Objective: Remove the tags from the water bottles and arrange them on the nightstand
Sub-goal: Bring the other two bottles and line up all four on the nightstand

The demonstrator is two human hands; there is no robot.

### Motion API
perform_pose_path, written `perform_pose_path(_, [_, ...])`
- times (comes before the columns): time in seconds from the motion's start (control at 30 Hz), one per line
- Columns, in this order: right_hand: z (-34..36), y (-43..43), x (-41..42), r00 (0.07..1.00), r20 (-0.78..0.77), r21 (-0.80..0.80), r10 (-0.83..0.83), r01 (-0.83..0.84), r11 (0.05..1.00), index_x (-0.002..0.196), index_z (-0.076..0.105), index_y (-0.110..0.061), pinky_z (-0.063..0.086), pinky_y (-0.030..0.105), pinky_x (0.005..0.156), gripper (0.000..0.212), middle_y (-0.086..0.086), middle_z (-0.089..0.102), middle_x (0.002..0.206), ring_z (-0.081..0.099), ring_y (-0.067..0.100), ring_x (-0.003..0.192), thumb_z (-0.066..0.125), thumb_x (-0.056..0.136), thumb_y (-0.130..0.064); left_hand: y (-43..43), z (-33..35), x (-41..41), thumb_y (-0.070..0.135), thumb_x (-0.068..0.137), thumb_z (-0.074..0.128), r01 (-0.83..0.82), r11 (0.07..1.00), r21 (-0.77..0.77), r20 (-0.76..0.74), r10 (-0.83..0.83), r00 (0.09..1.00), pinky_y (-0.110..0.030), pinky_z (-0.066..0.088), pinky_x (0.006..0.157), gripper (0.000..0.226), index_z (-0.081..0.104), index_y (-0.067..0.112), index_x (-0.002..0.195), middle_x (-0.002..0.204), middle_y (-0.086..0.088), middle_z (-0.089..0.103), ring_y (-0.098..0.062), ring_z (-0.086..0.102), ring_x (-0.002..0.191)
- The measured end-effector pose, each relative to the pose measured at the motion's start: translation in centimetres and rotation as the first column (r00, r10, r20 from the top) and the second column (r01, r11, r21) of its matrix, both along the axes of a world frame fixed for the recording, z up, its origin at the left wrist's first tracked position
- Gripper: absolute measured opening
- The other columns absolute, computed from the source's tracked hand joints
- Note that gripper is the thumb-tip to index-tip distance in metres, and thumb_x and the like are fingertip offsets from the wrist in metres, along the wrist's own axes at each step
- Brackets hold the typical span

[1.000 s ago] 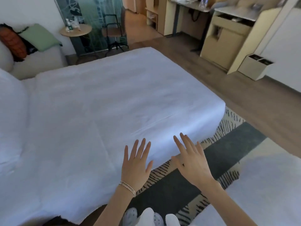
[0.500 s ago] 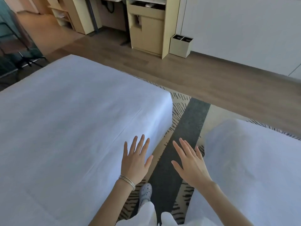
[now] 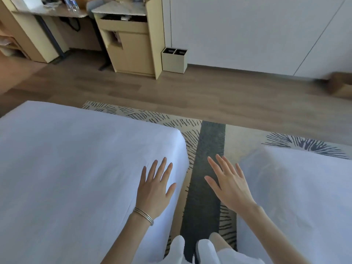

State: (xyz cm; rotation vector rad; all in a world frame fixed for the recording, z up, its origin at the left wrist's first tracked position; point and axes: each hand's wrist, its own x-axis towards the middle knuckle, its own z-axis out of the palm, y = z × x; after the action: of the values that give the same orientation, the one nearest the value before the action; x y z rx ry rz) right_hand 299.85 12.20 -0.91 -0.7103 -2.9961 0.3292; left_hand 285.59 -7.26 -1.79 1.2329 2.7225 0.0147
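Note:
My left hand [image 3: 155, 189], with thin bracelets at the wrist, is held out flat with fingers spread over the near corner of the left bed [image 3: 66, 178]. My right hand [image 3: 227, 184] is also flat and spread, hovering above the dark rug strip [image 3: 207, 159] between the two beds. Neither hand holds anything. On the desk [image 3: 53, 11] at the far top left stand clear, blurred things that may be water bottles [image 3: 70, 3]; no tags can be made out. No nightstand is in view.
A second white bed [image 3: 297, 197] fills the right. Past the patterned rug lies wooden floor [image 3: 190, 92]. A light wood cabinet [image 3: 131, 40] and a small two-slot bin [image 3: 174, 60] stand against the white wall. A brown box [image 3: 342, 85] sits at the right edge.
The view has swung right: the left bed slid to the left, the right bed and white wall came into view. Both hands stay spread and empty in front of me.

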Motion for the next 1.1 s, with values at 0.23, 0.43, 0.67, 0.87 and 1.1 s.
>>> perform_pose_path(0.23, [-2.2,6.1,-3.1,0.997,0.073,-0.038,-0.039,0.042,0.998,0.145,0.025,-0.028,0.011,0.046,0.110,0.063,0.004,0.031,0.151,0.026,0.024,0.140,0.012,0.092,-0.060,8.0,-2.7,-4.8,0.061,0.092,0.005,0.072,0.992,-0.100,0.093,-0.063,0.994,-0.061,0.042,0.091,0.075,0.057,0.020,0.128,0.136,-0.010,0.054,-0.037,0.054,0.120])
perform_pose_path(0.43, [-4.0,15.4,-6.6,0.987,0.150,-0.088,-0.055,0.069,0.994,0.146,0.023,-0.029,0.012,0.046,0.111,0.065,0.002,0.029,0.152,0.022,0.022,0.141,0.008,0.091,-0.061,17.4,-3.7,-8.9,0.060,0.092,0.005,0.090,0.988,-0.128,0.160,-0.069,0.985,-0.059,0.044,0.088,0.075,0.062,0.021,0.123,0.130,-0.009,0.058,-0.035,0.058,0.115])
perform_pose_path(0.67, [-1.2,29.4,-14.1,0.996,0.090,-0.063,-0.017,0.023,0.998,0.148,0.012,-0.030,0.010,0.047,0.116,0.076,-0.001,0.018,0.156,0.009,0.017,0.144,-0.007,0.083,-0.065,29.8,-1.2,-15.7,0.054,0.096,0.006,0.016,0.998,-0.056,0.115,-0.009,0.993,-0.057,0.045,0.091,0.072,0.059,0.017,0.126,0.129,-0.009,0.060,-0.032,0.056,0.118])
perform_pose_path(0.87, [0.2,36.2,-20.1,0.999,0.035,-0.030,-0.022,0.023,0.999,0.148,0.015,-0.026,0.014,0.046,0.114,0.065,0.003,0.022,0.155,0.016,0.020,0.143,0.011,0.091,-0.057,36.5,-0.1,-20.2,0.052,0.096,0.009,0.007,1.000,0.017,0.067,-0.008,0.998,-0.056,0.044,0.095,0.068,0.051,0.015,0.134,0.139,-0.009,0.051,-0.031,0.050,0.125])
perform_pose_path(1.1, [-1.1,42.0,-27.1,0.998,0.061,-0.043,-0.006,0.008,0.999,0.148,0.015,-0.026,0.015,0.046,0.113,0.065,0.005,0.021,0.155,0.017,0.022,0.143,0.015,0.091,-0.056,42.5,-2.2,-27.6,0.053,0.096,0.009,0.026,0.999,-0.028,0.063,-0.024,0.998,-0.056,0.041,0.097,0.067,0.051,0.017,0.134,0.141,-0.006,0.049,-0.029,0.049,0.127])
